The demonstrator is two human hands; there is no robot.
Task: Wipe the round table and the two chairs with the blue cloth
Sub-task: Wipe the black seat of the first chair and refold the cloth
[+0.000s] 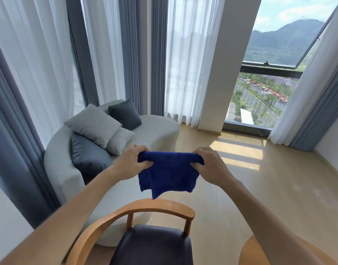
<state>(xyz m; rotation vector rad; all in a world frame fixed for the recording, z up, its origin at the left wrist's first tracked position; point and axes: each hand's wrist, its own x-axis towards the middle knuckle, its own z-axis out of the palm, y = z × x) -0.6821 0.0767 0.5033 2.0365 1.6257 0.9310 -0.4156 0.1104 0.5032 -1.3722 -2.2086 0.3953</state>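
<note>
Both hands are up in the air, and each one holds a top corner of the blue cloth (169,173). On one side, the left hand (130,159) has its fingers curled tight around the cloth's left corner, with the thumb on top. On the other side, the right hand (210,165) grips the right corner the same way, fingers bunched into the cloth. The cloth is pulled out between the two hands and hangs down in soft folds. Its lowest tip hangs just above the chair, and it does not look like it touches the wood.

Right under the cloth is a chair (145,226). It has a curved wooden back rail and a dark seat pad. The chair is close to the person, at the bottom of the view. In the bottom right corner, under the right arm, a bit of the round table (248,253) peeks out. It is light brown wood, and only its edge shows.

Past the hands, on the left, sits a pale curved sofa (156,129). Some pillows (93,125) lie on it, some light grey and some dark grey. Long white and grey curtains (40,64) hang behind the sofa. Sun falls on the floor (260,188) in bright stripes. On the right is a big window (269,73), and through it you can see green hills, trees and a road far below.
</note>
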